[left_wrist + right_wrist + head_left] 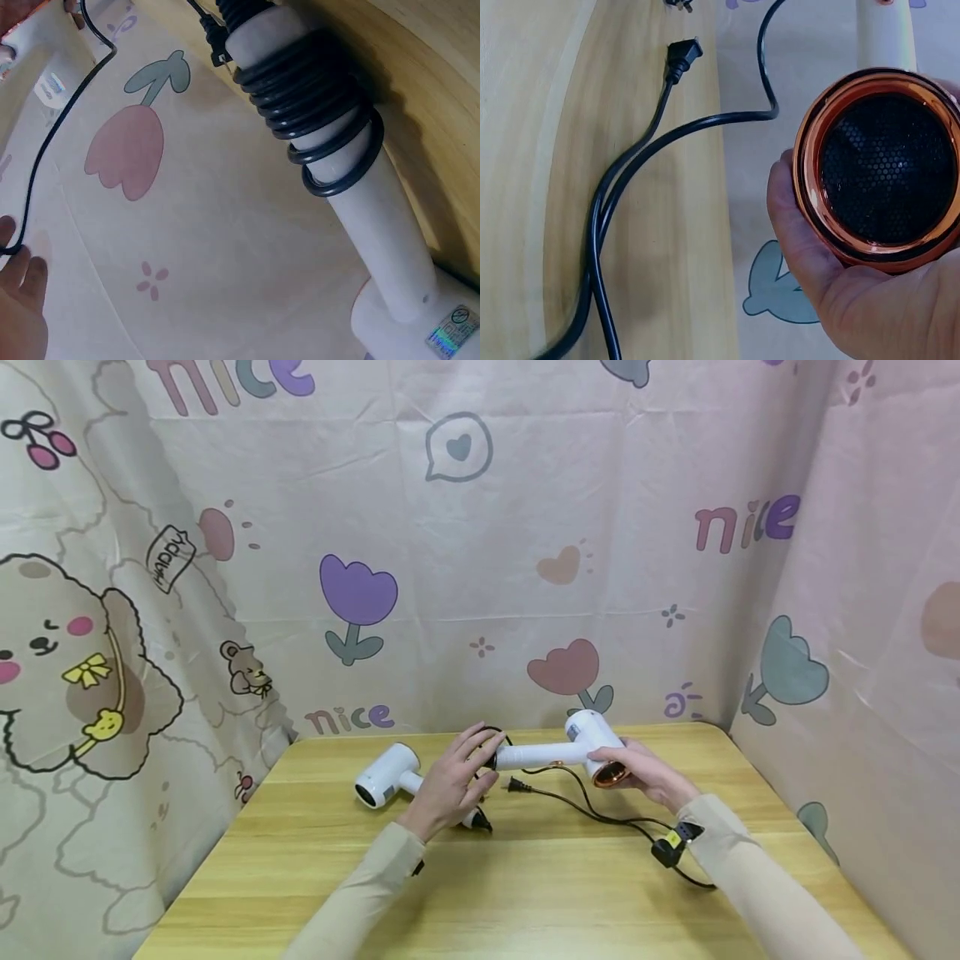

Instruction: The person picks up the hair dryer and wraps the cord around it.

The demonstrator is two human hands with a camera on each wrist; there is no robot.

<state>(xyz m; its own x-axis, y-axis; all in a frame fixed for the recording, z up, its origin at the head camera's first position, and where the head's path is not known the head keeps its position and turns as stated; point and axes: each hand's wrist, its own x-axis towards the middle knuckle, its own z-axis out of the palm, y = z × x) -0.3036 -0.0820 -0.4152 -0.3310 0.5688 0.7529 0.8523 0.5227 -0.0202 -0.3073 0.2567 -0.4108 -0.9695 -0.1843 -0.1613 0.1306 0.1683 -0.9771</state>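
A white hair dryer point(542, 755) with a copper-coloured rim is held up above the table. My right hand point(647, 771) grips it by its barrel, and the right wrist view shows the dark mesh intake point(889, 169) facing the camera. My left hand point(456, 781) is beside the handle's far end, with the black cord point(34, 161) caught between its fingers. A second white hair dryer point(387, 775) lies on the table behind the left hand. Its handle has a black cord point(307, 94) wound round it in several turns.
On the wooden table point(525, 902), a two-pin plug point(517, 785) lies at the end of a black cord point(592, 810), which runs right beneath the raised dryer toward my right wrist. A printed cloth point(480, 568) hangs behind the table and along both sides.
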